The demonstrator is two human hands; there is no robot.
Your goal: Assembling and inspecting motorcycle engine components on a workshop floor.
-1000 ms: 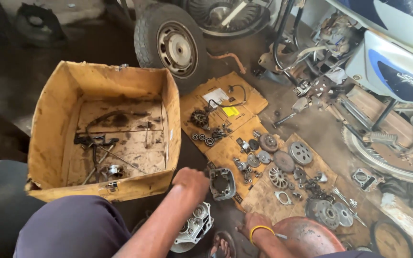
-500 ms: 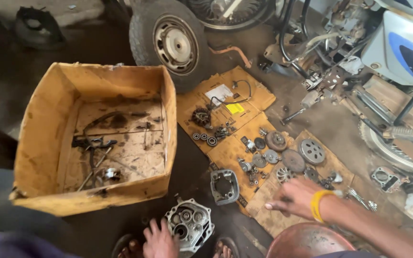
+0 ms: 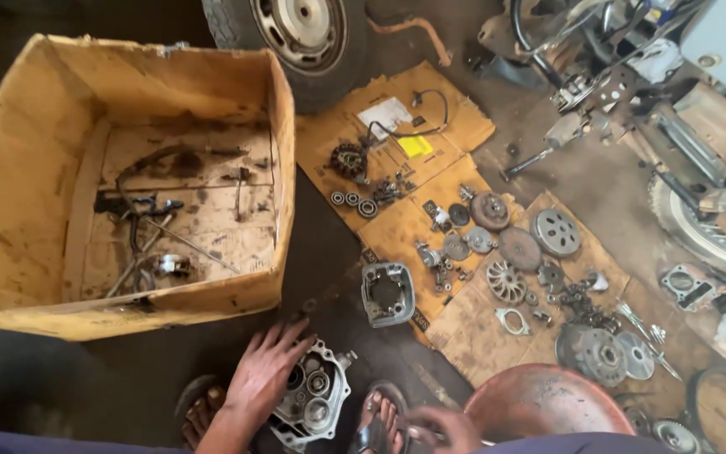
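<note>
The left hand (image 3: 264, 370) lies palm down with fingers spread and straight, resting flat on the left side of the engine casing (image 3: 317, 403), its forearm running down to the lower left. The right hand (image 3: 443, 429) sits just right of the casing, low, fingers curled loosely inward; whether it grips anything cannot be told.
</note>
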